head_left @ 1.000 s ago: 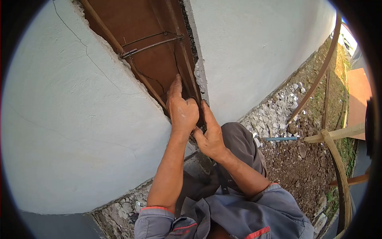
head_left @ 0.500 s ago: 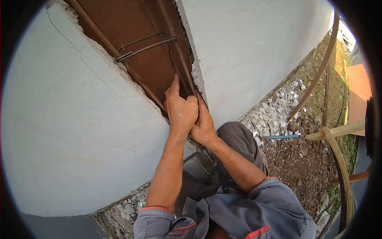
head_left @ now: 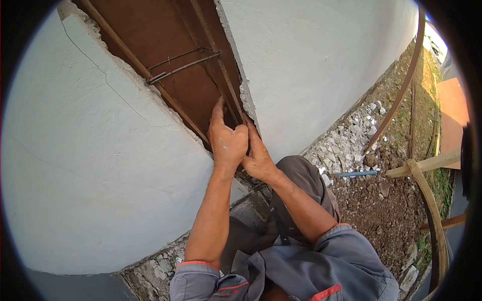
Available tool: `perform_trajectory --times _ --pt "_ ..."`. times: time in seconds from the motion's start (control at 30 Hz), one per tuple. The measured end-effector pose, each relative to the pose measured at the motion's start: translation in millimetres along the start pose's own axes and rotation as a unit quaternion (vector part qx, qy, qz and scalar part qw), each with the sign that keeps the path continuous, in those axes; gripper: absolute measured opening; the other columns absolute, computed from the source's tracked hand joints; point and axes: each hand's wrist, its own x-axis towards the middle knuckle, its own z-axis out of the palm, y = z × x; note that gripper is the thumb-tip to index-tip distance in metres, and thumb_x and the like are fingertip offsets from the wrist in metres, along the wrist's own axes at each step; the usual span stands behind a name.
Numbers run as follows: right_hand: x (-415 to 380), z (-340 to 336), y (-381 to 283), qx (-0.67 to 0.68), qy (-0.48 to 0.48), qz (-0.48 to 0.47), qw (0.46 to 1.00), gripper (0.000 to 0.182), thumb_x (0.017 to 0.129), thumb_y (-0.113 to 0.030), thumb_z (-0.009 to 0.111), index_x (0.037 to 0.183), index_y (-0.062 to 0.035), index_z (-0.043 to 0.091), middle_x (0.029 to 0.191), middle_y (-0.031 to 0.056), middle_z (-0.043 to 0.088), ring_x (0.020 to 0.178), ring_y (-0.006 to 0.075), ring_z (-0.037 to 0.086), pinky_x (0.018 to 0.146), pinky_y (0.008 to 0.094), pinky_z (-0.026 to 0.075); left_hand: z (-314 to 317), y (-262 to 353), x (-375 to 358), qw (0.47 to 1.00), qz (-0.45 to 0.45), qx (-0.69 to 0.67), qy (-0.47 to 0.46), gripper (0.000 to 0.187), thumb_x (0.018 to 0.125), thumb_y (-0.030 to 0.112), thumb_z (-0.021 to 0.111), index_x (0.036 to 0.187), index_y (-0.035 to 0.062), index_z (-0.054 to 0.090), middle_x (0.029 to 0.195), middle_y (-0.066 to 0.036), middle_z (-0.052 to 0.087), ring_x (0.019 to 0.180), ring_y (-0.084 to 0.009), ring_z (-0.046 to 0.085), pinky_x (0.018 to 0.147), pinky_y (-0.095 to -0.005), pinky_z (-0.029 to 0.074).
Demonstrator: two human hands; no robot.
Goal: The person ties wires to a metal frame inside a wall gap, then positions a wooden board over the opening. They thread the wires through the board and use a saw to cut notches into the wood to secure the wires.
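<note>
My left hand [head_left: 228,143] is in the lower part of a tall gap in a white wall [head_left: 100,165]. Its index finger points up beside the steel bars [head_left: 221,70], the thumb is bent, and the other fingers are curled out of sight. Close against it, my right hand [head_left: 259,159] reaches up along the gap's right edge, one finger stretched beside the outer bar. Whatever lies between the two hands is hidden. Above them, thin metal stirrups [head_left: 186,67] cross between the upright bars, before a brown board [head_left: 145,30].
Broken white rubble [head_left: 339,148] lies at the wall's foot on the right. A blue rod [head_left: 357,174] rests on brown soil [head_left: 371,215]. Timber pieces [head_left: 427,200] stand crossed further right, with a long plank [head_left: 401,90] leaning behind. Cracks run down the left wall.
The view has shifted slightly, and the stirrups and bars appear a little lower and further left. Both hands keep nearly the same place, the left index finger slightly more bent.
</note>
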Motion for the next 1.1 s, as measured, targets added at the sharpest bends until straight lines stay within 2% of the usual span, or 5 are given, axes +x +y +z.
perform_trajectory --times 0.37,0.57,0.83,0.93,1.1 --pt "3.8 -5.9 -9.6 0.023 -0.031 0.027 0.999 0.091 0.084 -0.011 0.071 0.157 0.0058 0.018 0.159 0.028 0.028 0.151 0.0362 0.025 0.124 0.0428 0.019 0.1 -1.5 9.0 0.999 0.01 -0.039 0.002 0.064 0.074 -0.003 0.054 0.138 -0.0095 0.046 0.129 -0.028 0.061 0.125 -0.0373 0.058 0.111 -0.045 0.041" --pt "4.1 -9.5 -5.6 0.022 -0.044 0.01 0.999 0.09 0.084 -0.011 0.072 0.156 0.0049 0.02 0.157 0.0267 0.032 0.15 0.035 0.027 0.124 0.0422 0.02 1.4 0.7 16.5 0.999 -0.034 -0.027 -0.012 0.061 0.075 -0.006 0.053 0.136 -0.0107 0.047 0.127 -0.027 0.063 0.119 -0.0356 0.062 0.106 -0.0406 0.045" --pt "4.7 -10.3 -9.8 0.023 -0.047 0.009 0.999 0.088 0.084 -0.013 0.072 0.155 0.0047 0.022 0.155 0.0262 0.034 0.149 0.0343 0.03 0.123 0.0415 0.022 11.7 -7.8 21.5 0.994 -0.072 -0.084 -0.008 0.049 0.076 -0.009 0.053 0.126 -0.0074 0.049 0.113 -0.02 0.065 0.106 -0.029 0.065 0.096 -0.0386 0.05" --pt "6.2 -8.7 -7.8 0.026 -0.042 -0.002 0.999 0.087 0.084 -0.01 0.07 0.155 0.0048 0.022 0.155 0.0259 0.035 0.148 0.0341 0.03 0.123 0.0409 0.021 11.0 -4.6 16.1 0.986 -0.096 -0.137 0.008 0.048 0.076 -0.011 0.051 0.125 -0.0072 0.051 0.114 -0.02 0.065 0.106 -0.0279 0.065 0.095 -0.0372 0.051" --pt "5.6 -7.7 -3.9 0.065 -0.05 0.018 0.996 0.089 0.082 -0.005 0.067 0.156 0.005 0.02 0.16 0.0237 0.029 0.151 0.0322 0.024 0.125 0.0407 0.016 11.8 -12.4 10.0 0.993 -0.063 -0.094 0.031 0.043 0.078 -0.012 0.049 0.12 -0.0068 0.055 0.112 -0.017 0.065 0.103 -0.0242 0.065 0.093 -0.0352 0.052"
